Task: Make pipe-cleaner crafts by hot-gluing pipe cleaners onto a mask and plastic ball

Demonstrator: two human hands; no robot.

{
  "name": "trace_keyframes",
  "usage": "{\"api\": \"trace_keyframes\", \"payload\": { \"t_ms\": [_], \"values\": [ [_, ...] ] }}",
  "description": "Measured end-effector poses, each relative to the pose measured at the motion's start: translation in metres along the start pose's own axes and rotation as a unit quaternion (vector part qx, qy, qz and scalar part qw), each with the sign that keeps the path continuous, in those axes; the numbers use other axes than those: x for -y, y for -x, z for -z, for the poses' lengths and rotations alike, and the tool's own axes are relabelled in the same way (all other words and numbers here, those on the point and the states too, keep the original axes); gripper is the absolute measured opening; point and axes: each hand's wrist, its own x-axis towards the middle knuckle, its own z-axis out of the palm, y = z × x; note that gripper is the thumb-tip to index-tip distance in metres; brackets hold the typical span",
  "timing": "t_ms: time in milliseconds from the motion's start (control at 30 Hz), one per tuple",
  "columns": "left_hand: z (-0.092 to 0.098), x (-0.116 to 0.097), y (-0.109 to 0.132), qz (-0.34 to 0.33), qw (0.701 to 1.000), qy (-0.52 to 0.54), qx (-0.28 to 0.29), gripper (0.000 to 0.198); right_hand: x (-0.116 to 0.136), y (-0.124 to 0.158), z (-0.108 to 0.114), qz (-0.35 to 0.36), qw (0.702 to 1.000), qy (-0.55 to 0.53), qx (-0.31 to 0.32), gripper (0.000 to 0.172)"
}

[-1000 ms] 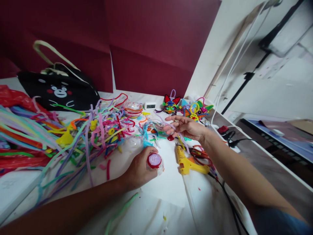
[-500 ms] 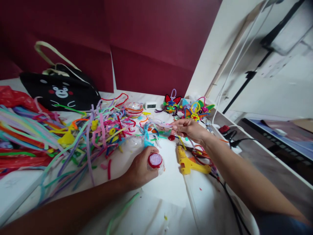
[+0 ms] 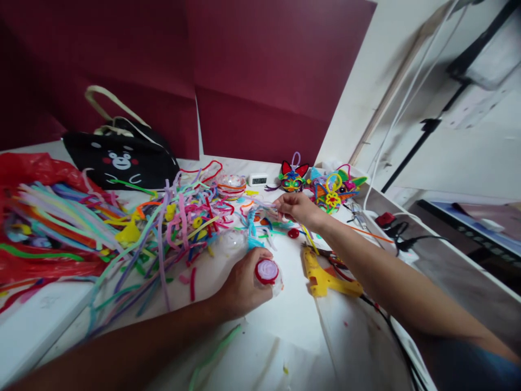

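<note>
My left hand point(image 3: 243, 282) is wrapped round a small clear plastic piece whose top carries a lilac pipe-cleaner spiral point(image 3: 267, 270) edged in red. Farther back, my right hand point(image 3: 299, 209) is closed in a pinch, with a thin lilac pipe cleaner point(image 3: 262, 205) running left from its fingertips. Just below those fingers lies a red round piece point(image 3: 293, 233). A light-blue fuzzy twist point(image 3: 251, 228) stands beyond my left hand, next to a clear plastic dome point(image 3: 232, 243). To the right, under my right forearm, is a yellow glue gun point(image 3: 319, 277).
Loose pipe cleaners point(image 3: 183, 217) cover the table's left side, beside a red plastic bag point(image 3: 24, 168). Behind them are a black bag point(image 3: 118, 160), a small digital clock point(image 3: 258, 180) and a pipe-cleaner mask figure point(image 3: 293, 178). Cables and a power strip point(image 3: 401, 255) lie at right.
My right hand has moved left over the pile of pieces, away from the red round piece. The view has shifted a little to the left; my left hand keeps its hold.
</note>
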Motion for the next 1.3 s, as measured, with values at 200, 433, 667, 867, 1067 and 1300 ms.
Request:
{"api": "trace_keyframes", "payload": {
  "t_ms": [200,433,667,867,1067,1300],
  "values": [
    [-0.001,0.003,0.001,0.004,1.000,-0.006,0.002,0.050,0.027,-0.048,-0.031,0.101,0.988,0.108,-0.049,0.017],
    [-0.002,0.008,0.001,-0.002,1.000,-0.005,0.000,0.053,0.047,-0.070,-0.105,0.107,0.980,0.156,0.065,0.007],
    [-0.005,0.009,0.001,-0.005,1.000,-0.024,-0.015,0.052,0.042,-0.084,-0.132,0.070,0.985,0.113,0.108,0.034],
    [-0.005,0.009,0.002,-0.016,1.000,-0.018,-0.012,0.053,0.049,-0.086,-0.098,0.060,0.994,0.073,0.056,0.018],
    [-0.006,0.011,0.003,-0.018,0.999,-0.022,-0.015,0.055,0.052,-0.072,-0.085,0.112,0.983,0.147,-0.012,0.029],
    [-0.006,0.012,0.003,0.004,0.999,-0.040,-0.019,0.053,0.076,-0.037,-0.141,0.179,0.954,0.173,0.170,0.017]
  ]
}}
